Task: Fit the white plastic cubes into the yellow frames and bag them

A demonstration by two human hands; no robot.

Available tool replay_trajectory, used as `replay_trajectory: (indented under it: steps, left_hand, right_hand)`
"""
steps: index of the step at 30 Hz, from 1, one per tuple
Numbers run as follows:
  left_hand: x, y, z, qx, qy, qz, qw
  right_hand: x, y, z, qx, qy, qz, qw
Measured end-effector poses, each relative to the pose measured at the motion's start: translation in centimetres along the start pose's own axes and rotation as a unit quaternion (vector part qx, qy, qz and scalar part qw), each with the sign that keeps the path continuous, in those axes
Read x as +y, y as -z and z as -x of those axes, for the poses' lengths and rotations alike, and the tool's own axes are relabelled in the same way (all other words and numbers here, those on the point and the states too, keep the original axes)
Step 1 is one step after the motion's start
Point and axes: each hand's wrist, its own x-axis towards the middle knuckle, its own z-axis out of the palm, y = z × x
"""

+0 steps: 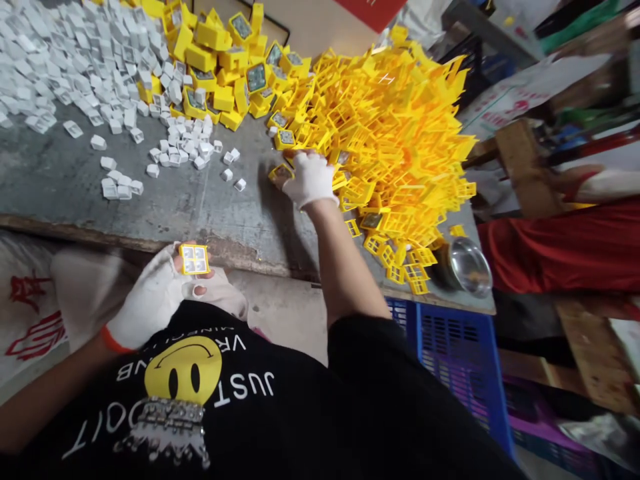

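Observation:
My left hand point(160, 287), in a white glove with bare fingertips, holds a small yellow frame with four white squares point(194, 259) near the table's front edge. Farther up and to the right, my right hand point(311, 179), also gloved, reaches to the left border of a large heap of yellow plastic frames point(395, 133). Its fingers are bent over yellow pieces, and their tips are partly hidden. Beside them lies a yellow piece with a grey inside point(281, 173), and another such piece point(286, 138) is just above the hand.
White caps point(100, 60) cover the grey table's point(220, 213) left. Yellow boxes point(215, 60) lie at the back. A metal bowl point(469, 267) stands at the right corner, above a blue crate point(460, 360). Another person's red-clothed part point(565, 247) is at right.

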Motion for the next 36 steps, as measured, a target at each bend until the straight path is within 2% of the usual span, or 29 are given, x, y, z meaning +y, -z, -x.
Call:
replay_trajectory:
  steps: [3, 5, 7, 10, 12, 14, 16, 19, 22, 24, 26, 28, 31, 33, 36]
  left_hand:
    - [-0.1, 0.6, 0.3, 0.019, -0.021, -0.016, 0.999]
    - [-0.3, 1.0, 0.3, 0.024, -0.04, -0.024, 0.999]
    - [-0.3, 1.4, 0.4, 0.021, -0.05, -0.024, 0.998]
    - [-0.2, 1.6, 0.3, 0.02, -0.055, -0.012, 0.998]
    - [0.0, 1.4, 0.3, 0.025, -0.047, -0.008, 0.999]
    - [0.1, 1.2, 0.2, 0.027, -0.036, -0.004, 0.999]
    - [0.2, 1.0, 0.2, 0.02, -0.031, 0.006, 0.999]
    - [0.2, 0.7, 0.1, 0.007, -0.036, 0.022, 0.999]
    - [0.0, 0.5, 0.3, 0.002, -0.051, 0.013, 0.999]
    - [-0.1, 0.4, 0.5, 0.007, -0.056, 0.001, 0.998]
    - [-0.2, 0.4, 0.8, 0.007, -0.05, 0.0, 0.999]
    - [-0.3, 0.5, 0.9, -0.008, -0.05, 0.01, 0.999]
    - [-0.4, 0.7, 0.8, -0.016, -0.058, 0.023, 0.998]
    - [-0.4, 0.8, 0.8, -0.014, -0.063, 0.029, 0.998]
    - [-0.4, 0.6, 0.8, -0.029, -0.064, 0.039, 0.997]
  right_hand:
    - [-0.2, 0.6, -3.9, -0.074, 0.002, 0.025, 0.997]
    - [-0.7, 0.2, -4.1, -0.081, 0.034, -0.028, 0.996]
    - [-0.7, -1.0, -2.7, -0.064, 0.081, -0.168, 0.98]
    - [1.0, -3.9, 0.8, -0.057, 0.125, -0.414, 0.9]
    - [2.9, -5.8, 3.2, -0.068, 0.114, -0.477, 0.869]
    - [4.7, -6.9, 5.0, -0.069, 0.094, -0.472, 0.874]
    - [6.1, -6.9, 6.0, -0.057, 0.086, -0.407, 0.908]
    - [6.4, -5.6, 6.0, -0.042, 0.115, -0.233, 0.965]
    - [4.8, -3.8, 5.8, -0.036, 0.15, -0.09, 0.984]
    - [2.9, -2.7, 6.5, -0.019, 0.185, -0.076, 0.98]
    - [0.6, -1.7, 8.1, 0.013, 0.253, -0.13, 0.959]
    - [-1.8, -0.9, 10.1, 0.037, 0.335, -0.206, 0.919]
    - [-4.8, 0.1, 12.4, 0.034, 0.421, -0.272, 0.864]
    - [-6.0, 0.2, 13.1, 0.018, 0.443, -0.282, 0.851]
    - [-6.7, 0.0, 13.1, 0.009, 0.443, -0.272, 0.854]
